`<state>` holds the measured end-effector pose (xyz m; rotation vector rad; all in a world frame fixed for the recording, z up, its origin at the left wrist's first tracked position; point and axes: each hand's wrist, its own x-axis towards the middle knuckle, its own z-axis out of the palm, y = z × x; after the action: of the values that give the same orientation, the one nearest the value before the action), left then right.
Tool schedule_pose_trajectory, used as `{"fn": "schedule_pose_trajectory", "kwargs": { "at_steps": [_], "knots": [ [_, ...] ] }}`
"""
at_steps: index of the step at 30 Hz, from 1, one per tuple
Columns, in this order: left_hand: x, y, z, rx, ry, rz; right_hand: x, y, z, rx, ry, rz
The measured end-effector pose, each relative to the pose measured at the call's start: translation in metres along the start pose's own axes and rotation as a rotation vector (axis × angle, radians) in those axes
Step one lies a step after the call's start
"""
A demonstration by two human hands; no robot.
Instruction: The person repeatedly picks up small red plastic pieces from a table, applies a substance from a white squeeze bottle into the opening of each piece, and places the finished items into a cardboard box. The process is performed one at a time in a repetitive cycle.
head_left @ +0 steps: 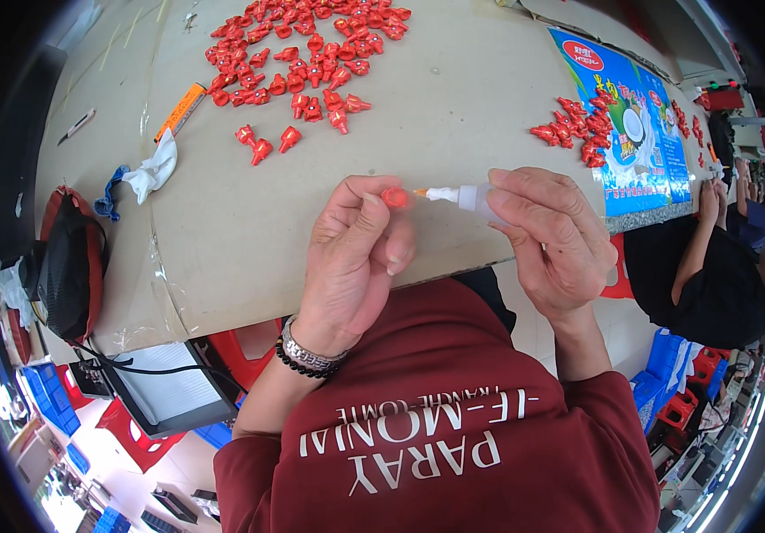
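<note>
Fingers [366, 222] of the left hand [338, 271] are pinched together, as I see it on my feed, with thumb and fingertips closed on one small red piece [394, 197] at the centre of the frame; the others curl loosely below it. The right hand [560, 240], right of centre, has its fingers bent round a small whitish bottle [478, 202], the gap between thumb and fingers no wider than its body. I see the bottle lying level, its white nozzle and orange tip aimed left at the piece; the tip is right beside it, and blur keeps me from telling whether they touch. What the bottle contains I cannot make out.

Over the bench [462, 98], I have a large scatter of red pieces [316, 67] in the upper centre, a few lying apart at its lower edge. A smaller group of red pieces [578, 124] lies at the upper right, partly on a blue printed sheet [622, 182]. At the left edge I see a black and red bag [71, 266], its contents hidden from me. Blue crates [49, 400] stand at the lower left.
</note>
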<state>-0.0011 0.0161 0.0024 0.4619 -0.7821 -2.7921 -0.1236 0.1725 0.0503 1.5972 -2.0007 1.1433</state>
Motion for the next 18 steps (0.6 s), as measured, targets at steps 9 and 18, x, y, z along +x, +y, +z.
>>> {"fn": "schedule_pose_trajectory", "kwargs": {
  "at_steps": [9,18],
  "knots": [
    [0.0032,0.0002,-0.0035,-0.051,-0.024,0.091,0.0012,-0.0048,-0.0029,0.016,0.022,0.022],
    [0.0016,0.0027,-0.0033,-0.036,-0.042,0.143,0.0022,-0.0058,0.0006,0.028,0.043,0.017]
  ]
}}
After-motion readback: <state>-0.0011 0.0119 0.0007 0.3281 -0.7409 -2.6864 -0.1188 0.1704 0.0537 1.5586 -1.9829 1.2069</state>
